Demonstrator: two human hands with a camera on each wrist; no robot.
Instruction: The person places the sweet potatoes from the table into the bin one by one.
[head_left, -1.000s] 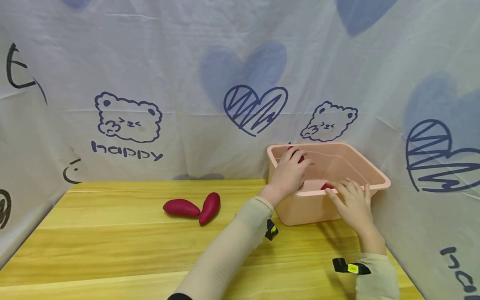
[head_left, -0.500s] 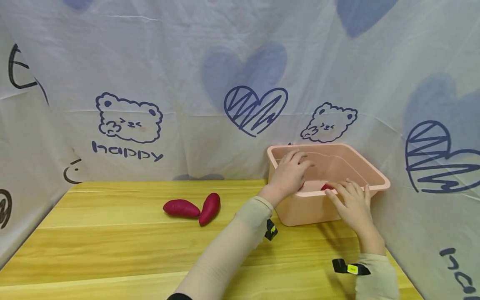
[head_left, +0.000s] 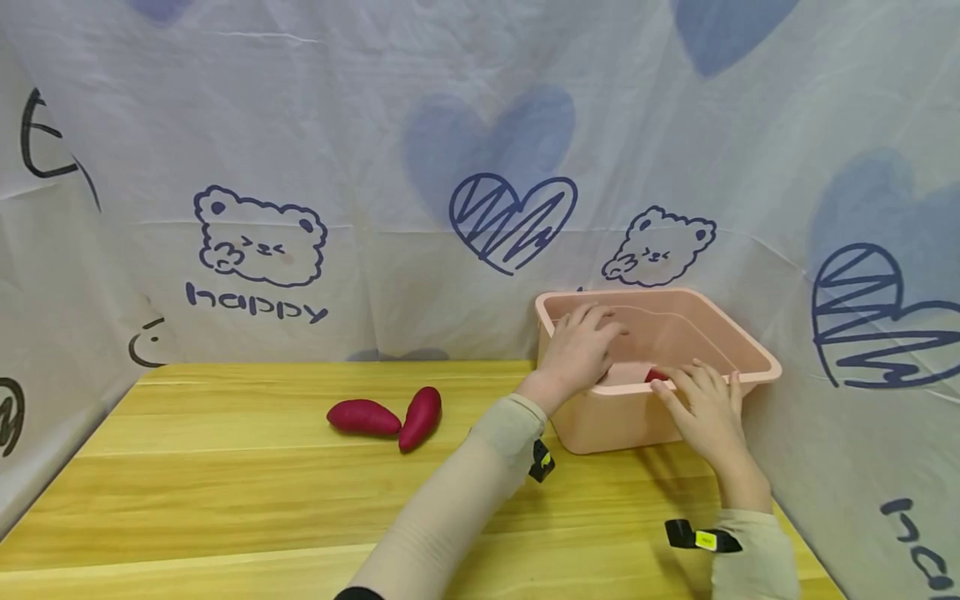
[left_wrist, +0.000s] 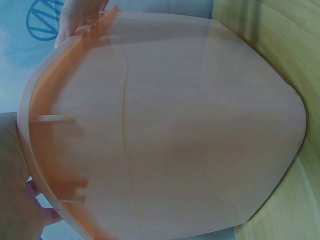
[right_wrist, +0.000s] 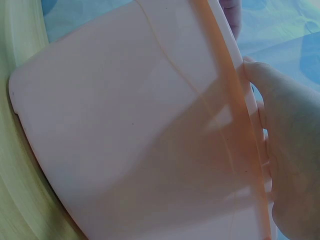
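Note:
A pink plastic bin (head_left: 626, 423) stands at the right of the table in the head view. My left hand (head_left: 576, 354) reaches over its near left rim, fingers loosely bent above the inside, with nothing visible in them. At the near right rim is my right hand (head_left: 708, 410), its fingers spread over the edge. Part of a dark red sweet potato (head_left: 655, 375) shows on the bin floor beside the right fingers; the wall hides the remainder. Both wrist views mostly show the bin's outer wall (left_wrist: 200, 125), which conceals the fingertips inside.
Two dark red sweet potatoes, one lying sideways (head_left: 363, 417) and one slanted (head_left: 421, 419), meet at their tips on the wooden table (head_left: 225, 492). A printed white cloth (head_left: 360, 167) hangs behind the table and along its sides, close to the bin.
The dark red sweet potato seen at my left fingers a second ago dropped from sight there. The one beside my right fingers shifted slightly right. Both hands stayed nearly in place.

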